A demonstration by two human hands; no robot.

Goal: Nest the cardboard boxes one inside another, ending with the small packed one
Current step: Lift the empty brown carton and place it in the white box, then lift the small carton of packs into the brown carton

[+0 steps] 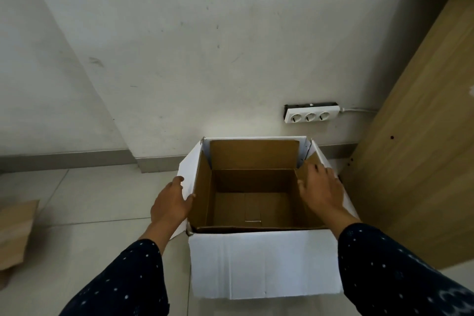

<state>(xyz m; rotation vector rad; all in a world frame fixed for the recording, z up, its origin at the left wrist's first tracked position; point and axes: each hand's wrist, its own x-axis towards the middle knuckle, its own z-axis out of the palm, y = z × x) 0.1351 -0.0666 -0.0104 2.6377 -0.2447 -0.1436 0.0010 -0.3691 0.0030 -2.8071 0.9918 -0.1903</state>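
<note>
Open white cardboard box (264,267) on tiled floor (89,197), brown and empty inside.
Left hand (170,204) gripping left flap (188,174); right hand (322,191) spread flat on right flap (307,165).

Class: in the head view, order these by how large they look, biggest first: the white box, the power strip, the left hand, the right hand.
1. white box
2. left hand and right hand: look alike, not ranked
3. power strip, though it lies farther from the camera

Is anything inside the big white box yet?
No, it is empty. The white box is open at the top, and only its bare brown bottom shows inside.
</note>
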